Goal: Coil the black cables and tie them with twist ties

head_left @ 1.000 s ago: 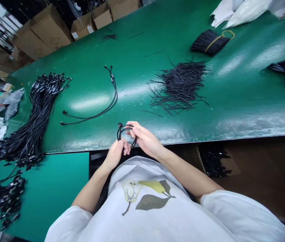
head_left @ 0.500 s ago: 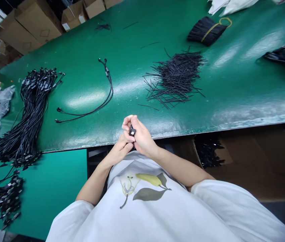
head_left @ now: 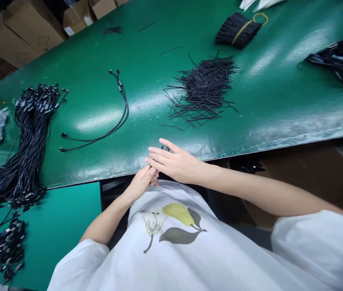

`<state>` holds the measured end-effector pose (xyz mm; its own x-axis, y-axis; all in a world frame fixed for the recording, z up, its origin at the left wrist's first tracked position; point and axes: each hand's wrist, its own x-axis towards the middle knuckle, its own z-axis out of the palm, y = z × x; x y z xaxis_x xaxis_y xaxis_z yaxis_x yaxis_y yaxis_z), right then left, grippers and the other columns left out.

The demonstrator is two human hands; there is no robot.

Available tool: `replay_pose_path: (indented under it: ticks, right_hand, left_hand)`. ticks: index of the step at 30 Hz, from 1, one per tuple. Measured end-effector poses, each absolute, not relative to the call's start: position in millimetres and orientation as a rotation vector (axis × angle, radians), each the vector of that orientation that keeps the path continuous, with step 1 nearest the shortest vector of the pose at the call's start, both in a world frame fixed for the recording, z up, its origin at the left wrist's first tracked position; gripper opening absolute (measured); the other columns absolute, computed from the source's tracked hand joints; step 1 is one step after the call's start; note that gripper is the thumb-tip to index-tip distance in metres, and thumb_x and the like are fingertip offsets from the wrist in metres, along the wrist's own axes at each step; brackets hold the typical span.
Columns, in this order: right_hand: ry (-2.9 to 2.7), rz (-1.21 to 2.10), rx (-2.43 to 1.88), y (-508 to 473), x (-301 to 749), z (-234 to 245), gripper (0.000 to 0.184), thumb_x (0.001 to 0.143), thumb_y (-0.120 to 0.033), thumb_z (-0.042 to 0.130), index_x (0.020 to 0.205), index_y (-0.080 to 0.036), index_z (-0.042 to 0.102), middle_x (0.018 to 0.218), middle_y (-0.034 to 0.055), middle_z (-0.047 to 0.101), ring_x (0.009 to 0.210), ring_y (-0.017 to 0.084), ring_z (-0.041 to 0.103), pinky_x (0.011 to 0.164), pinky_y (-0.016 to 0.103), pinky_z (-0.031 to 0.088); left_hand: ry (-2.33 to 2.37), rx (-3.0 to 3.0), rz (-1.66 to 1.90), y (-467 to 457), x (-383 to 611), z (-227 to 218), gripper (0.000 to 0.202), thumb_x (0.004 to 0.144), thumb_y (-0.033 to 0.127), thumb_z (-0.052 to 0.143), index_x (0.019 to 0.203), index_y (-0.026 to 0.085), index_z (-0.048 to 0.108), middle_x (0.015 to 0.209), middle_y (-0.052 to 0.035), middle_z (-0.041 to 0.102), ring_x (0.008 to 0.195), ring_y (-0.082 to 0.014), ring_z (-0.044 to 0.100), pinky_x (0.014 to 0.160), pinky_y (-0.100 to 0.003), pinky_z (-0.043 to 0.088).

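Note:
My left hand [head_left: 143,182] is closed in front of my shirt, at the table's front edge. It seems to grip a short black cable, mostly covered by both hands. Just above the fingers of my right hand, a small black connector [head_left: 165,148] pokes out. My right hand [head_left: 177,162] crosses over the tips of my left one, its fingers stretched out and slightly spread. Beyond the hands, a pile of thin black ties [head_left: 206,91] lies on the green table [head_left: 147,109]. To the left rests a pair of black cables [head_left: 124,117] with connector ends.
A large bundle of black cables [head_left: 33,137] covers the table's left side. A banded bundle of black ties [head_left: 238,31] lies at the back right, near more dark cables [head_left: 337,58]. Cardboard boxes [head_left: 28,32] stand behind the table; another open box [head_left: 307,182] sits below it.
My right hand has gone from pinching the black connector to stretched fingers, and its forearm has swung out to the right. My left hand stays low and closed. The view has shifted slightly.

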<state>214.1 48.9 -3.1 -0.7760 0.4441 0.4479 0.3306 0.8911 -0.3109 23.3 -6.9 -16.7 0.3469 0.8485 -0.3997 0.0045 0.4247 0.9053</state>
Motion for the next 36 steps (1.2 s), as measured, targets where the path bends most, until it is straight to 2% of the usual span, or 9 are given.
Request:
replay_pose_path:
  ticks: [3,6,10,16,20,24,28,31,36]
  right_hand:
    - [-2.808,0.001,-0.518,38.1,220.1,-11.2,0.024,0.094,-0.011,0.035,0.087,-0.014,0.057,0.077,0.0060,0.057,0.073,0.018,0.052,0.073,0.036,0.040]
    - [-2.852,-0.075,-0.439,37.2,226.9,-14.5,0.026,0.097,-0.012,0.033,0.081,-0.015,0.053,0.071,0.0039,0.051,0.062,0.016,0.043,0.055,0.031,0.025]
    - [-2.859,-0.045,-0.425,40.1,230.9,-8.8,0.027,0.099,-0.014,0.032,0.087,-0.014,0.056,0.076,0.0048,0.055,0.067,0.016,0.046,0.058,0.032,0.024]
    - [-2.818,0.591,-0.736,65.3,258.8,-2.5,0.025,0.097,-0.035,0.049,0.091,-0.016,0.064,0.087,0.0047,0.065,0.080,0.016,0.057,0.070,0.028,0.038]
    - [-2.084,0.340,-1.597,135.1,309.9,-5.6,0.034,0.101,-0.032,0.036,0.095,-0.017,0.065,0.098,0.0077,0.066,0.092,0.018,0.059,0.077,0.028,0.040]
    - [-1.821,0.235,-2.122,192.9,328.8,-20.8,0.029,0.093,-0.041,0.051,0.085,-0.016,0.063,0.092,0.0099,0.065,0.082,0.022,0.059,0.068,0.030,0.038]
    - [-1.821,0.226,-2.116,196.3,327.2,-29.2,0.015,0.090,-0.024,0.047,0.083,-0.018,0.059,0.092,0.0085,0.064,0.080,0.020,0.058,0.068,0.029,0.037]
    - [-1.772,0.262,-1.984,177.1,336.7,-26.7,0.014,0.089,-0.026,0.048,0.081,-0.019,0.058,0.089,0.0070,0.061,0.079,0.018,0.056,0.069,0.028,0.038]
    - [-1.606,0.908,-1.536,128.1,323.4,-21.7,0.015,0.089,-0.033,0.052,0.088,-0.019,0.058,0.074,-0.0001,0.058,0.059,0.012,0.057,0.058,0.024,0.042]
  left_hand:
    - [1.068,1.203,0.418,-6.1,21.1,-12.8,0.043,0.093,0.058,0.040,0.081,0.018,0.048,0.059,0.0063,0.036,0.053,-0.0105,0.036,0.060,-0.028,0.043]
    - [1.038,1.272,0.318,-2.3,22.7,-2.6,0.038,0.096,0.053,0.034,0.078,0.020,0.043,0.063,0.0052,0.039,0.058,-0.0119,0.041,0.064,-0.029,0.043]
    - [1.069,1.444,0.241,5.0,28.3,2.0,0.034,0.096,0.042,0.036,0.073,0.020,0.045,0.067,0.0021,0.047,0.066,-0.0142,0.048,0.068,-0.028,0.040]
    - [1.257,1.539,0.259,6.7,29.9,-17.0,0.031,0.093,0.043,0.043,0.078,0.019,0.056,0.066,0.0010,0.053,0.063,-0.0151,0.047,0.064,-0.028,0.034]
    - [1.248,1.100,0.697,16.8,33.0,-25.2,0.034,0.090,0.049,0.050,0.081,0.018,0.057,0.055,0.0058,0.039,0.056,-0.0126,0.041,0.063,-0.027,0.037]
    - [1.152,0.960,0.790,22.2,47.9,-24.1,0.033,0.088,0.049,0.057,0.082,0.016,0.059,0.056,0.0053,0.040,0.056,-0.0110,0.040,0.063,-0.027,0.038]
    - [1.162,0.860,0.827,21.4,54.6,-19.4,0.036,0.084,0.049,0.063,0.086,0.013,0.061,0.061,0.0034,0.045,0.057,-0.0092,0.039,0.058,-0.024,0.033]
    - [1.146,0.717,0.873,22.7,56.4,-15.1,0.039,0.078,0.050,0.069,0.084,0.013,0.059,0.059,0.0055,0.039,0.053,-0.0071,0.033,0.053,-0.022,0.029]
    - [1.017,0.675,0.825,31.6,72.5,-8.5,0.038,0.082,0.050,0.066,0.088,0.013,0.057,0.056,0.0077,0.034,0.050,-0.0055,0.029,0.050,-0.021,0.027]
